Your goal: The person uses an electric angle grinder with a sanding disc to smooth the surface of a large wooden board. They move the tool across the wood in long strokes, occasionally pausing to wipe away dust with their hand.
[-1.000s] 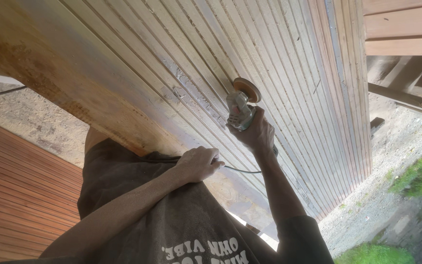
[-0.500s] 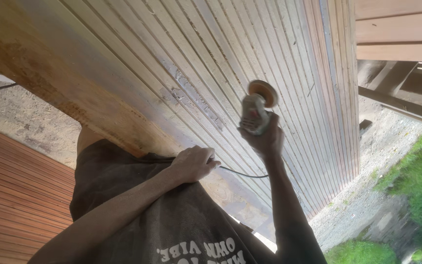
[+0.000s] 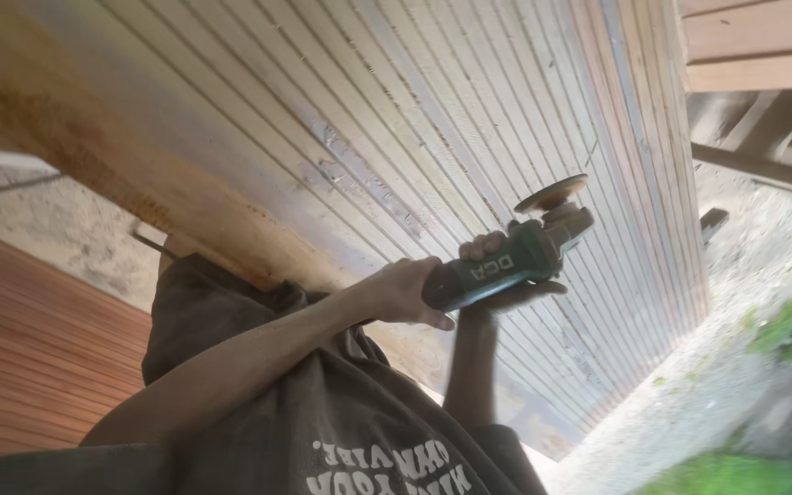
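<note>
Your green angle grinder [image 3: 506,263] now lies sideways, disc [image 3: 552,193] lifted off grooved wooden panel [image 3: 396,110]. Your left hand [image 3: 410,293] has joined, wrapped round rear handle; your right hand [image 3: 499,275] clasps body from beneath.

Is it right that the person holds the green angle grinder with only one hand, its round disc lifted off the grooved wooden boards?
Not quite. Both hands hold the green angle grinder: the left hand grips its rear end and the right hand supports the body from below. The head view shows this. The round disc is indeed lifted off the grooved wooden boards.
</note>
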